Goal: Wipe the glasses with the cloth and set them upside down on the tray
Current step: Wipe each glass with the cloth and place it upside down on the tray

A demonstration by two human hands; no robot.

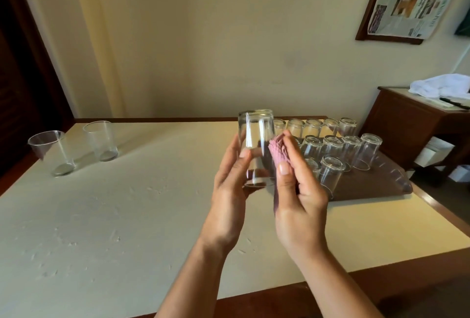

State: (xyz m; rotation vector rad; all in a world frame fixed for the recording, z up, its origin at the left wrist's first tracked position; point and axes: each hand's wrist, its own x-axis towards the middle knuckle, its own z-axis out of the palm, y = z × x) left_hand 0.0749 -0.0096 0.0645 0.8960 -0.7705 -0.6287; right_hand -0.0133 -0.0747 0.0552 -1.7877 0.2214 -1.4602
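I noted the left hand (230,180) gripping an inverted glass (256,147) above the table (127,203), left of the tray (368,185), right hand (300,190) pinching the pink cloth (278,151) against its side

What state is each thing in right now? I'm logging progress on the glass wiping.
held glass: upside down, gripped by left hand
pink cloth: bunched in right hand, against the glass
two glasses at left: upright on table
glasses on tray: upside down
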